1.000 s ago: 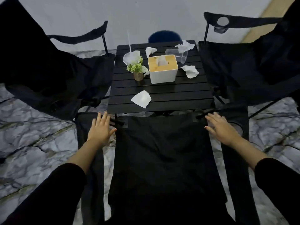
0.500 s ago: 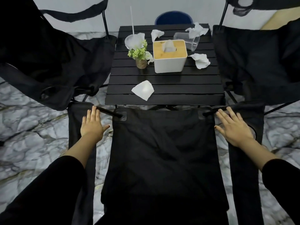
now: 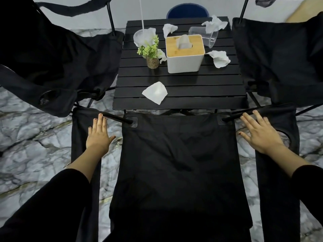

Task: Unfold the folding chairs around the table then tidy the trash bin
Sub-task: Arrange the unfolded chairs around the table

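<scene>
Moved since the earlier frames: both hands, outward and flat along the near chair's armrests; the seat reads wider and tauter, and the table sits nearer in view.

Near chair (image 3: 180,163): black fabric, seat spread between two armrests, front edge close to the table's near edge. Judged fully or almost fully open; the last press to seat the frame seems to be the step in hand.

Left chair (image 3: 57,67) and right chair (image 3: 279,58): both open, flanking the table (image 3: 180,100). Judged: chair half of the task near its end.

Left hand (image 3: 98,135): palm down, fingers straight and together, thumb out toward the seat, lying flat on the left armrest. Grips nothing. Forearm runs back to a black sleeve.

Right hand (image 3: 258,135): palm down, fingers spread, lying flat on the right armrest just beside its cup hole. Grips nothing.

Table contents: tissue box (image 3: 185,55) at centre; small plant (image 3: 151,53) to its left; lidded cup with straw (image 3: 142,36) behind the plant; clear cup (image 3: 203,36) on its side at far right; crumpled tissues (image 3: 219,58) scattered, one flat tissue (image 3: 154,92) near the front edge.

Bin (image 3: 187,12): only a dark blue rim shows beyond the table's far edge; judged to be the trash bin, untouched, well apart from both hands.
</scene>
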